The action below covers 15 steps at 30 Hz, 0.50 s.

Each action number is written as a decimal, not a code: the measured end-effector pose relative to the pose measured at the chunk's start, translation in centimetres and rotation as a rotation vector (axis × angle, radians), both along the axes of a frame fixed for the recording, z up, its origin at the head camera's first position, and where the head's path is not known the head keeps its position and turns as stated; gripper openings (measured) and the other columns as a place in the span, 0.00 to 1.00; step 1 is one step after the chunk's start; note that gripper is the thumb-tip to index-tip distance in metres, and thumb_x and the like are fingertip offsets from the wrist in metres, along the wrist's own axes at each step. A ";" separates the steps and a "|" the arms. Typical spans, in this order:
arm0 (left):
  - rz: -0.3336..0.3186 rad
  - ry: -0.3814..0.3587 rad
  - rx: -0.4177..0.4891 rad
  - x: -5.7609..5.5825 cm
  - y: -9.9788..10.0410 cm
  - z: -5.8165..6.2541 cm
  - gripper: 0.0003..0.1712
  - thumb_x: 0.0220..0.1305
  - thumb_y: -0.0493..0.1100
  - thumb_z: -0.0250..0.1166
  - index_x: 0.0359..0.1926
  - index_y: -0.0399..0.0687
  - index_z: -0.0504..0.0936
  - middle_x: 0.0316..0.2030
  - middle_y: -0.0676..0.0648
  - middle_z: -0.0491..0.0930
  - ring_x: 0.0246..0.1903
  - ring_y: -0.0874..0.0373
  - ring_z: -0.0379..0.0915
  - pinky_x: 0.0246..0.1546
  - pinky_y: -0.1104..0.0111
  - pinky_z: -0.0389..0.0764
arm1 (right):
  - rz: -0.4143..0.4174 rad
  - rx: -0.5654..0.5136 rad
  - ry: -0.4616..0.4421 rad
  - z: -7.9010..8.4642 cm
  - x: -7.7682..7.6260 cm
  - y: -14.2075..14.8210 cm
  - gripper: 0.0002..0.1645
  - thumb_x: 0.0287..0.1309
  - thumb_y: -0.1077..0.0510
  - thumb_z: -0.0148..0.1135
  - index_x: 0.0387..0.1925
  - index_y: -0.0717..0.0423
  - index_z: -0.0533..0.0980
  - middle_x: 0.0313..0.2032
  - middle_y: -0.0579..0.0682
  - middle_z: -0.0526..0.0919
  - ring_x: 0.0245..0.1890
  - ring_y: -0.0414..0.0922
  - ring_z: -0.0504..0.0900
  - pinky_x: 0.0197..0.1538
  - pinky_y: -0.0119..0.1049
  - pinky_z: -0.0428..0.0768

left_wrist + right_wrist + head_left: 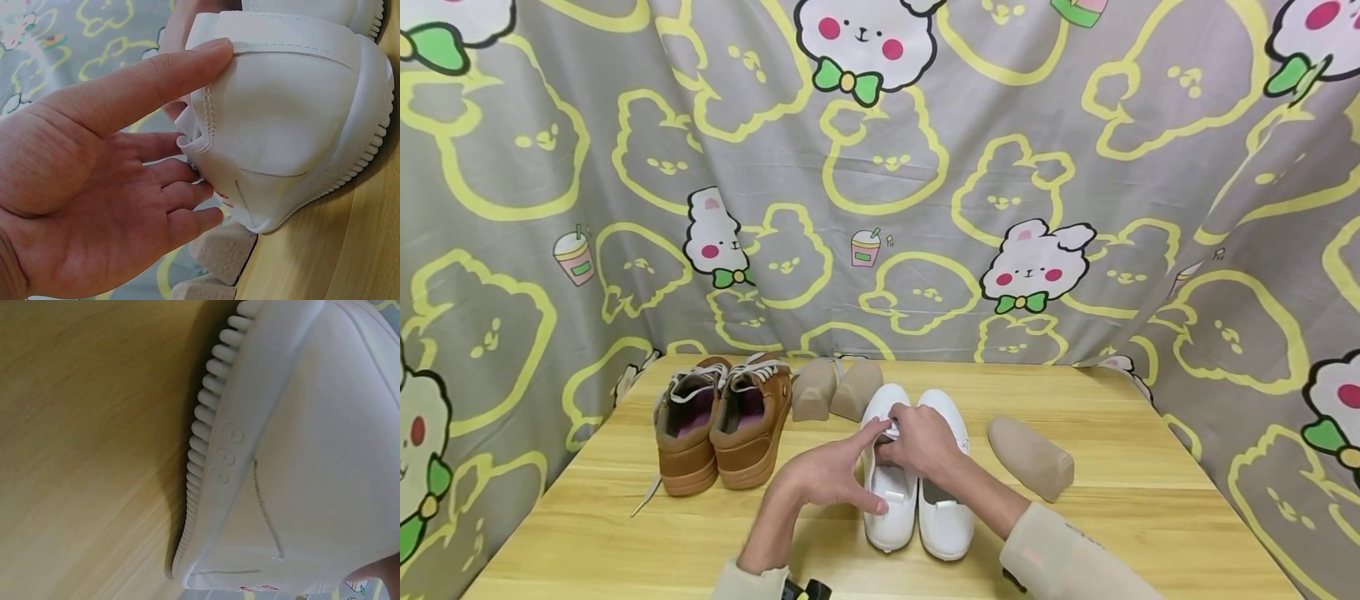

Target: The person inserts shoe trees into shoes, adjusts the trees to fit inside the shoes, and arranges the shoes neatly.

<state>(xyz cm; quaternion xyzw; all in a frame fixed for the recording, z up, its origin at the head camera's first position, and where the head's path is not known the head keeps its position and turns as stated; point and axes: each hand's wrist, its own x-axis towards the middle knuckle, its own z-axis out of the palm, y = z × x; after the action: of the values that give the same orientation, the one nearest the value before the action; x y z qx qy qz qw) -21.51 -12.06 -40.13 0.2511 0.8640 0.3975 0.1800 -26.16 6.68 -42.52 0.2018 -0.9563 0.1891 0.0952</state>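
Two white shoes stand side by side on the wooden table, the left white shoe under both hands and the right white shoe beside it. My left hand spans the left shoe's opening with thumb and fingers fairly straight. In the left wrist view, its thumb lies on the strip along the rim and its fingertips are at the side of the opening. With curled fingers, my right hand grips the front rim of that shoe. What lies inside the toe is hidden. The right wrist view shows a white shoe's ribbed sole.
A pair of brown laced shoes stands at the left, one lace trailing on the table. Two beige toe-shaped blocks sit behind the white shoes; another beige block lies to the right. A patterned curtain encloses the table.
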 end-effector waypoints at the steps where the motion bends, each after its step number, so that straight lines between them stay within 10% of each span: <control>1: 0.001 0.000 0.000 0.0 0.0 0.0 0.66 0.50 0.48 0.81 0.81 0.45 0.48 0.80 0.37 0.46 0.74 0.45 0.56 0.74 0.47 0.59 | 0.001 0.000 0.005 0.0 0.0 0.0 0.25 0.42 0.40 0.79 0.34 0.52 0.81 0.21 0.45 0.79 0.21 0.42 0.73 0.26 0.38 0.75; 15: 0.012 -0.003 0.014 0.0 0.1 0.0 0.65 0.50 0.47 0.81 0.81 0.46 0.49 0.80 0.37 0.48 0.75 0.44 0.54 0.74 0.46 0.58 | -0.002 -0.009 0.003 0.0 -0.1 0.0 0.22 0.42 0.43 0.79 0.31 0.50 0.78 0.18 0.44 0.76 0.20 0.42 0.72 0.24 0.37 0.72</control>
<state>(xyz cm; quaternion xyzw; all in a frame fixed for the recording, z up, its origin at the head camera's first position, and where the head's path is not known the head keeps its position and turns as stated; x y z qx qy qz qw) -21.47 -11.97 -40.09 0.2467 0.8624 0.4051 0.1770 -26.22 6.70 -42.56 0.2007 -0.9555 0.1931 0.0975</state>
